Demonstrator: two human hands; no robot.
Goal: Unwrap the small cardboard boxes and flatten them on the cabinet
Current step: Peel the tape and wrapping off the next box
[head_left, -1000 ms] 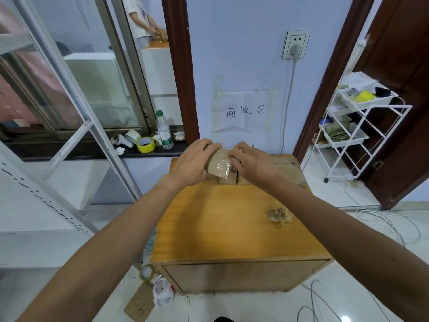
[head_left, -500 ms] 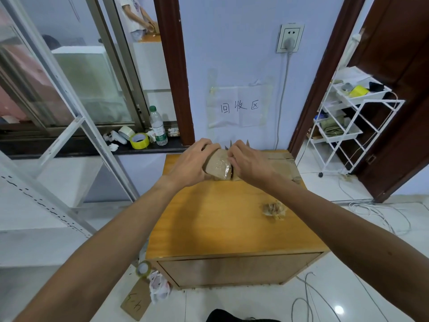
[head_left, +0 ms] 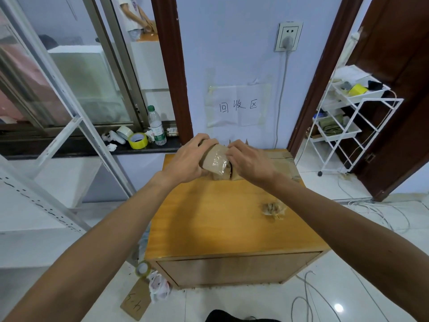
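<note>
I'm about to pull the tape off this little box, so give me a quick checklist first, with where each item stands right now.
1. Left hand grips the small box: ok.
2. Right hand curls on the box's right edge: ok.
3. Loose tape end caught: cannot tell, the hand hides it.
4. Box unwrapped: not ok, glossy tape covers its near face.
5. Bare cabinet top in front for flattening: ok.
6. Crumpled tape wad lies apart from both hands: ok.
</note>
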